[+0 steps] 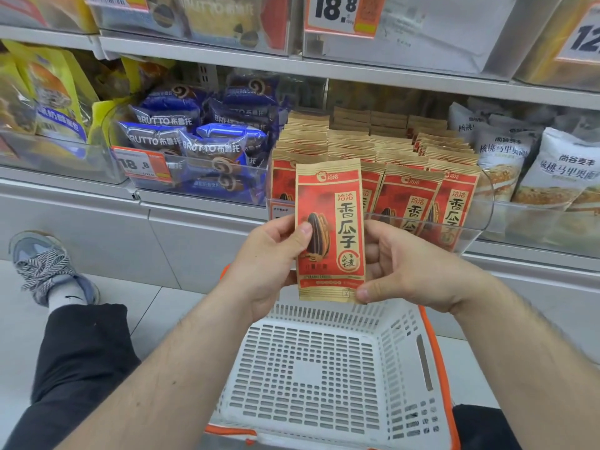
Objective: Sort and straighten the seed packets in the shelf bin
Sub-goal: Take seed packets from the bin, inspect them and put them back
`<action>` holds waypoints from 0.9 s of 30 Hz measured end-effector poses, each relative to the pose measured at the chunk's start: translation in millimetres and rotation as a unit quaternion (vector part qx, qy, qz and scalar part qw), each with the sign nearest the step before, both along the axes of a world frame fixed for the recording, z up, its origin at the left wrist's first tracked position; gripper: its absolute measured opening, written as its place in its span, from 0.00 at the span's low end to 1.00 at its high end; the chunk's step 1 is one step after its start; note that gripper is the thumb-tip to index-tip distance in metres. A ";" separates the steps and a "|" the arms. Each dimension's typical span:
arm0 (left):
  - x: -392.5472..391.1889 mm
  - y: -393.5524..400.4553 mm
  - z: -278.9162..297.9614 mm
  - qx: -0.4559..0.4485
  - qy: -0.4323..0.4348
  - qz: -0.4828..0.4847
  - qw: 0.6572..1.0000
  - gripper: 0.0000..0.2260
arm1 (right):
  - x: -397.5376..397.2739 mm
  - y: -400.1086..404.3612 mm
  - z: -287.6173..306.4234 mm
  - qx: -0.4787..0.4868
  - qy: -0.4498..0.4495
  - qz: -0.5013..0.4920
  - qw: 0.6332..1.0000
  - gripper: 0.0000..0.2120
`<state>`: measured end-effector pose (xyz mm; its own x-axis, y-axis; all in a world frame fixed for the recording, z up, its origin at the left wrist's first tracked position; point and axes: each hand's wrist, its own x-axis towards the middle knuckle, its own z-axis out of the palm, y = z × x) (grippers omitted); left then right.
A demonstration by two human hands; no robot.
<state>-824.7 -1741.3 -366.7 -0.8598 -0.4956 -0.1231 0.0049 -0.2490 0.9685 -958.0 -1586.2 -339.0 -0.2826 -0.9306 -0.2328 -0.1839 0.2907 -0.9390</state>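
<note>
Head view: one seed packet [329, 232] held upright in front of the clear bin [480, 219] — left hand [266, 264] grips its left edge, thumb on the front; right hand [406, 267] pinches the bottom right corner; more packets [373, 151] stand in rows in the bin, front ones leaning; white basket [324, 375] w/ orange rim on the floor below; blue bread bags [194, 138] in the next bin left.

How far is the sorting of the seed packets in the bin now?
Done: the rear rows in the clear bin stand upright and even. In hand: one seed packet is held upright in front of the bin, gripped by the left hand and the right hand. Left: the front-row packets lean sideways, and the held packet is not yet back.
</note>
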 end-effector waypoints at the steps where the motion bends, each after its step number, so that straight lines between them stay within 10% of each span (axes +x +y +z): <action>1: -0.9 0.0 -2.5 -0.024 -0.015 0.004 1.000 0.11 | 2.0 -1.4 -0.8 0.014 0.035 -0.005 0.999 0.36; 8: -6.2 7.9 -16.5 -0.044 -0.051 -0.023 0.997 0.18 | 22.4 -11.6 -7.2 0.086 0.231 0.020 0.969 0.34; 16: -4.9 10.1 -29.3 -0.049 -0.050 -0.099 0.993 0.17 | 13.2 -13.0 -5.9 -0.070 0.205 -0.109 0.970 0.02; 27: -16.8 7.1 -29.5 0.047 -0.009 -0.058 0.997 0.35 | 18.7 -23.6 -14.8 -0.093 0.057 -0.176 0.978 0.13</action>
<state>-841.5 -1734.2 -396.2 -0.9083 -0.3777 -0.1796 -0.0458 -0.3371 0.9404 -939.3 -1609.8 -353.8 -0.6067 -0.7947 -0.0174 -0.2105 0.1817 -0.9606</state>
